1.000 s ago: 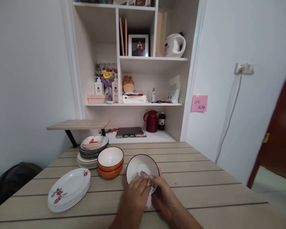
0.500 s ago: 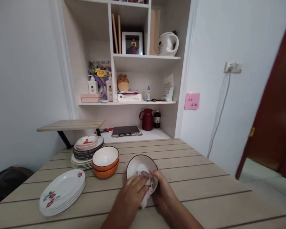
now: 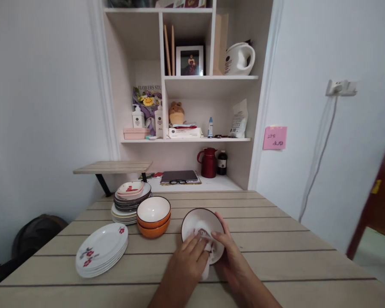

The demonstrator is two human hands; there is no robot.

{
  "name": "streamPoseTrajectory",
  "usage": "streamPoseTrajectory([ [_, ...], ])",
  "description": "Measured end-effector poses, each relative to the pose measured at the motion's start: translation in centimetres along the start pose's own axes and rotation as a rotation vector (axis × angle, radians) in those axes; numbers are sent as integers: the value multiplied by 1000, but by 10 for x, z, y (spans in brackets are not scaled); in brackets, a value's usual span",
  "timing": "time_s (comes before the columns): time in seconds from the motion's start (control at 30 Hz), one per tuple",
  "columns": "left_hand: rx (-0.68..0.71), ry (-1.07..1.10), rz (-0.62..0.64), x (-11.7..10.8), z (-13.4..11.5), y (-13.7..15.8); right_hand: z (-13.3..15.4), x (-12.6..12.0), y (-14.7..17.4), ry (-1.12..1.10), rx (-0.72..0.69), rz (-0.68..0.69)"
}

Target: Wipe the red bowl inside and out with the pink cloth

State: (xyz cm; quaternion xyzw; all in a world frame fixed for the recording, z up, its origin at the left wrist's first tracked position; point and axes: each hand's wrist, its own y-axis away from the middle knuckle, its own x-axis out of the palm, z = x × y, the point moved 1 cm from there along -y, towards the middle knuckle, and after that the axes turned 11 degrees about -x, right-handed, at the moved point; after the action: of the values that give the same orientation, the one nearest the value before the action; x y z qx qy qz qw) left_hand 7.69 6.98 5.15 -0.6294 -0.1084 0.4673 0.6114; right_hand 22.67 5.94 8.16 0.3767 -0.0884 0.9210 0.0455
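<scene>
From where I stand, bare tabletop [image 3: 285, 246] gives unobstructed passage right of the right hand [image 3: 233, 253]. Leftward, stacked orange bowls [image 3: 154, 219] obstruct; only a narrow gap separates them from the held bowl [image 3: 199, 220]. Further left, oval plates [image 3: 103, 246] block the near side, and a taller plate stack [image 3: 131, 203] the far side.

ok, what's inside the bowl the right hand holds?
A whitish cloth is in the bowl, under the left fingers, its tail over the near rim. Far inner wall shows; the surface beneath cloth and fingers is covered.
</scene>
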Motion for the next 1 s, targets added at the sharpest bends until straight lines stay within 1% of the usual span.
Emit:
streamPoseTrajectory([
  [0.13, 33, -15, 17, -6, 1, -5, 1, 2, 0, -11, -6, 29],
  [0.3, 43, 9, -21, -11, 2, -10, 1, 8, 2, -63, -42, 37],
  [0.53, 69, 14, -53, -15, 4, -10, 4, 15, 4, -71, -67, 60],
  [0.7, 62, 43, -51, -16, 4, -12, 3, 14, 4, -100, -38, 73],
  [0.83, 43, 87, -54, -14, 3, -10, -1, 10, 3, -105, -23, 55],
  [0.9, -7, 161, -63, -12, 3, -6, -4, 9, 3, -136, -33, 59],
  [0.93, -63, 207, -76, -11, 4, -4, -6, 10, 3, -164, -34, 77],
  [1.0, -245, 309, -119, -8, 8, 2, -10, 11, 2, -218, -8, 142],
])
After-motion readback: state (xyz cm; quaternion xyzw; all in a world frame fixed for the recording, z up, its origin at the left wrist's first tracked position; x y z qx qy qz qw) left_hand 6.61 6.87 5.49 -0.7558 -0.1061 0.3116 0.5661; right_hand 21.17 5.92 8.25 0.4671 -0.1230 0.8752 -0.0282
